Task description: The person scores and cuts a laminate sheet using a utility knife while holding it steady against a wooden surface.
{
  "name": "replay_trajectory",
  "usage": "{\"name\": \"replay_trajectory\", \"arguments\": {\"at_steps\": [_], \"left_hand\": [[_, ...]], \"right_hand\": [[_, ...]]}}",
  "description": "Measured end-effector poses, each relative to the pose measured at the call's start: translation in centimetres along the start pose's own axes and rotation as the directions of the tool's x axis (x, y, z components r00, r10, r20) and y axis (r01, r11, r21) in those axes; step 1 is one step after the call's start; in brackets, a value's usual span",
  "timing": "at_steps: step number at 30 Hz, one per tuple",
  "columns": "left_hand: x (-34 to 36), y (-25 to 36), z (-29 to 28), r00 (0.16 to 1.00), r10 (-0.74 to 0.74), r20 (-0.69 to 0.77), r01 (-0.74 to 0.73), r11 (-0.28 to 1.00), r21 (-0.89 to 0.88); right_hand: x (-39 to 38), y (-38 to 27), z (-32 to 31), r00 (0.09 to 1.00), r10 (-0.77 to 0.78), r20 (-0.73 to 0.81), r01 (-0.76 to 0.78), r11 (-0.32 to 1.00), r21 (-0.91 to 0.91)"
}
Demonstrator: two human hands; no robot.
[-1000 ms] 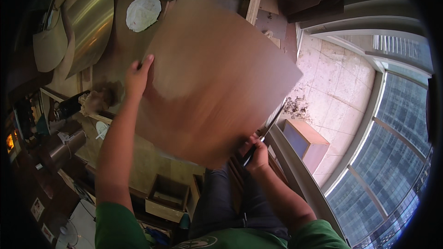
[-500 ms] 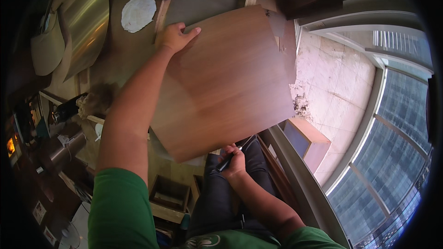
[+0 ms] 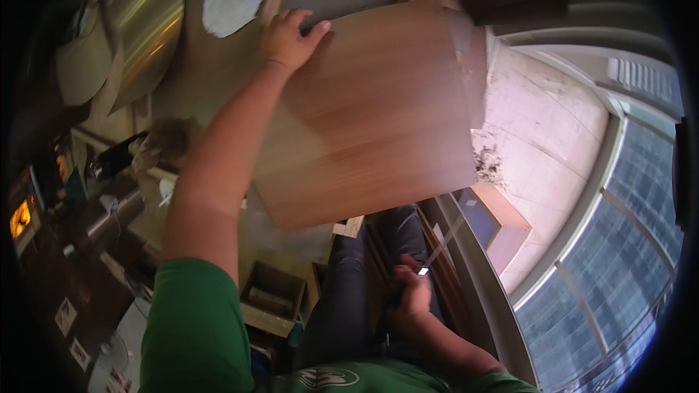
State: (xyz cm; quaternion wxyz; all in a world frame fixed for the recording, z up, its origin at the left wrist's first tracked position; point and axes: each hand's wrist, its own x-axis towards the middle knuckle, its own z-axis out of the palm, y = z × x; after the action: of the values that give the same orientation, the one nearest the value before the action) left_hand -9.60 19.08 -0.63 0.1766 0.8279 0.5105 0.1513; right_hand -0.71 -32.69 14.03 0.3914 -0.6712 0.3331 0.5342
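A large reddish-brown sheet of wood veneer or thin board [image 3: 371,116] lies tilted across the work surface, its near edge overhanging my lap. At its far left corner, my left hand [image 3: 287,42] grips the edge, thumb apart from the fingers; some fingertips are hidden. My right hand [image 3: 413,292] is below the near edge, over my thigh, closed around the handle of a tool with a long, thin, flat metal blade [image 3: 444,239]. The blade slants up to the right, apart from the sheet. Motion blurs the hand and hides the tool's exact kind.
A white round patch [image 3: 231,7] and a shiny curved gold sheet [image 3: 149,29] lie at the far left. Below left is an open wooden box [image 3: 273,297]. A metal rail [image 3: 484,284] runs along my right, beside an orange-sided box [image 3: 502,225] and windows.
My right hand has drawn away from the sheet's near edge, down and to the right, and the blade now shows. The whole view has shifted slightly; my left hand keeps its place on the sheet.
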Motion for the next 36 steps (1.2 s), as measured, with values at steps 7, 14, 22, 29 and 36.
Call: {"name": "replay_trajectory", "arguments": {"at_steps": [7, 14, 22, 29, 36], "left_hand": [[-19.5, -5.2, -4.8, 0.596, -0.803, 0.021, 0.603, 0.43, -0.672], [-32.2, -5.6, -7.4, 0.294, -0.896, 0.332, 0.801, 0.042, -0.597], [-28.6, -2.3, -6.4, 0.192, -0.925, 0.329, 0.769, -0.066, -0.636], [-28.2, -3.3, -6.8, 0.246, -0.945, 0.215, 0.744, 0.041, -0.667], [-25.6, -10.8, -8.6, 0.399, -0.905, 0.148, 0.768, 0.242, -0.593]], "right_hand": [[9.4, -15.7, -1.3, 0.698, -0.712, 0.076, 0.693, 0.645, -0.322], [16.7, -26.8, 7.0, 0.777, -0.626, 0.063, 0.612, 0.728, -0.308], [17.7, -25.7, 9.0, 0.84, -0.534, 0.095, 0.541, 0.809, -0.229], [15.3, -23.9, 8.4, 0.862, -0.495, 0.108, 0.506, 0.855, -0.115], [14.8, -17.9, 8.5, 0.921, -0.348, 0.173, 0.338, 0.937, 0.089]]}}
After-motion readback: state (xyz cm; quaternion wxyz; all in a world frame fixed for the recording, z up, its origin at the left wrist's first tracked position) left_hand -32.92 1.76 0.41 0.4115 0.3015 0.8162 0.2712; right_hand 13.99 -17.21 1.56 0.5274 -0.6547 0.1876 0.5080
